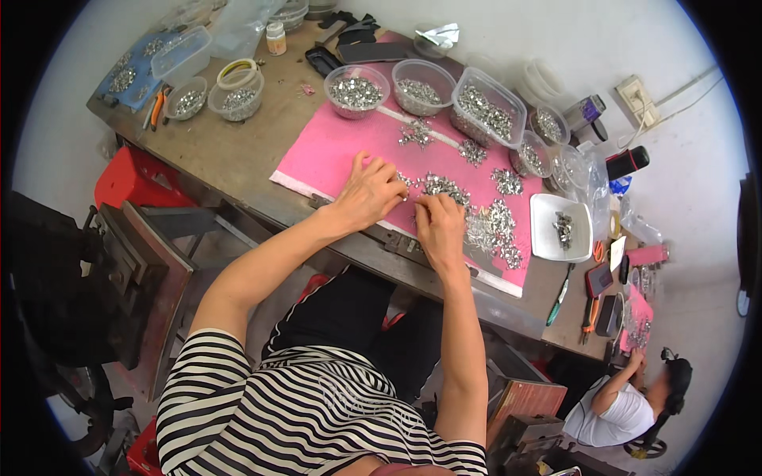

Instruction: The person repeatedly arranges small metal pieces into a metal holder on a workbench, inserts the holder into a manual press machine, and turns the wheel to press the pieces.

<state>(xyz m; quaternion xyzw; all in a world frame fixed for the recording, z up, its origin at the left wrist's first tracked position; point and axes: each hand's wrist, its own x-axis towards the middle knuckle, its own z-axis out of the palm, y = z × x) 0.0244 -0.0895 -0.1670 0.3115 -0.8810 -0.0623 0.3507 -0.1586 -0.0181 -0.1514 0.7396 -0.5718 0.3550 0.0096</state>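
My left hand and my right hand rest close together on a pink mat near the table's front edge. Both have fingertips pinched around small shiny metal parts from a loose heap just beyond them. What exactly sits between the fingers is too small to tell. More heaps of the same parts lie right of my right hand.
Clear plastic bowls and tubs of metal parts line the mat's far side. A white square tray sits at right, with pliers and a screwdriver nearby. Another person works at lower right. A red stool stands left.
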